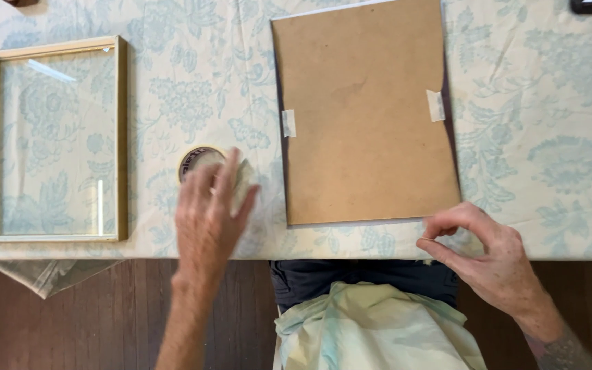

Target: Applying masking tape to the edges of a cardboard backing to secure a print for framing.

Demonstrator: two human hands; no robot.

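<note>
Here, head view only:
Left hand: the left hand [208, 209] is hovering with fingers spread loosely over the round roll of pale tape [200, 162], covering its near edge; whether it is touching, cannot tell.
Right hand: the right hand [479, 248] is pinching thumb and forefinger together at the near right corner of the brown rectangular fibreboard backing panel [363, 113].
Panel axis: long side running away from the person, tilting slightly.
Tape roll: lying just left of the panel, nearer the left hand.
Aside: a pale wooden glazed picture frame [122, 137] is lying far left on the floral tablecloth [543, 123].
</note>
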